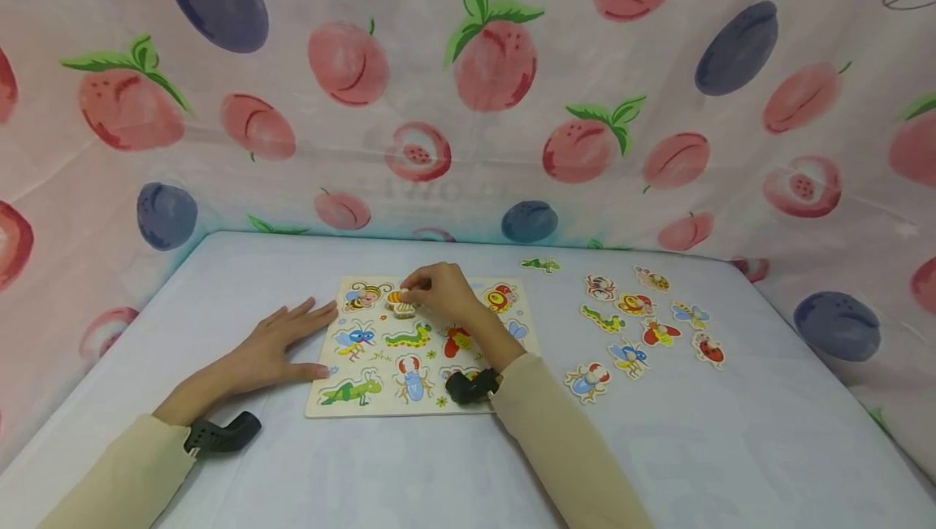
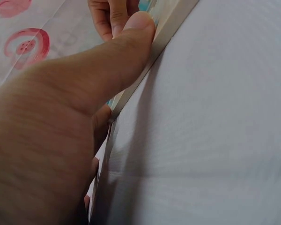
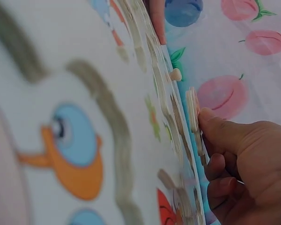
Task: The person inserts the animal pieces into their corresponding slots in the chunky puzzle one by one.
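My right hand [image 1: 444,295] pinches an orange-striped insect puzzle piece [image 1: 396,298] between thumb and fingers. In the head view the piece is over the top row of a wooden insect puzzle board [image 1: 387,357]; the right wrist view shows it tilted on edge, just off the board face. Part of it is hidden by my fingers. Flat beside the board's left edge lies my left hand [image 1: 276,350], fingers spread. Its thumb [image 2: 136,35] touches the board's rim. At the board's top left sits a bee piece [image 1: 363,297], with a knob [image 3: 176,74] visible in the right wrist view.
Several loose insect pieces lie right of the board, among them a stag beetle [image 1: 587,382], a ladybug [image 1: 708,349], a spider [image 1: 600,287] and a caterpillar [image 1: 603,318]. A grasshopper piece [image 1: 539,265] lies farther back. A fruit-print cloth [image 1: 453,106] hangs behind the white table [image 1: 702,448].
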{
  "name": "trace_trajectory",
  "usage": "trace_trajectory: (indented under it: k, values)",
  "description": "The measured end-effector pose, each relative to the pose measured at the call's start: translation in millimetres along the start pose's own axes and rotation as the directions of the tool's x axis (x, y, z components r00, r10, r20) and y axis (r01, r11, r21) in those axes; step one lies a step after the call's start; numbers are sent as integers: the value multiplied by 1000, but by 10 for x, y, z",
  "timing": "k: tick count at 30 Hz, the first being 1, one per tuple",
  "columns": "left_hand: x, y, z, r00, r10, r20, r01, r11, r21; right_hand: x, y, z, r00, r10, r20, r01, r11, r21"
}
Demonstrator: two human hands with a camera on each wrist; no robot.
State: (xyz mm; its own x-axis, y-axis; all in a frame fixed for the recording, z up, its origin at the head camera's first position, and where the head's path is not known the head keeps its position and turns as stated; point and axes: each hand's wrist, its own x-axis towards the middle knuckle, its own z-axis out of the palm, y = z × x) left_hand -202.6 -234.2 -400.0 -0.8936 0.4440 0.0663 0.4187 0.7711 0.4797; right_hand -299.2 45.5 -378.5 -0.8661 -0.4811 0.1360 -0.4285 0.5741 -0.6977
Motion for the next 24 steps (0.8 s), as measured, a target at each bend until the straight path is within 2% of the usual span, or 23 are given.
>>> trace_trajectory:
  k: [6, 13, 24]
  values:
    - [-7, -6, 0, 1000, -2, -1, 2, 1000, 0, 6, -9, 18, 1000, 19, 11, -18, 999, -31]
    - [-2, -10, -1, 1000, 7, -4, -7, 1000, -1, 17, 6, 36, 999, 36, 21, -35, 999, -24]
    - [3, -37, 19, 1000, 2, -7, -2, 1000, 4, 14, 31, 49, 1000, 14, 22, -13, 999, -29]
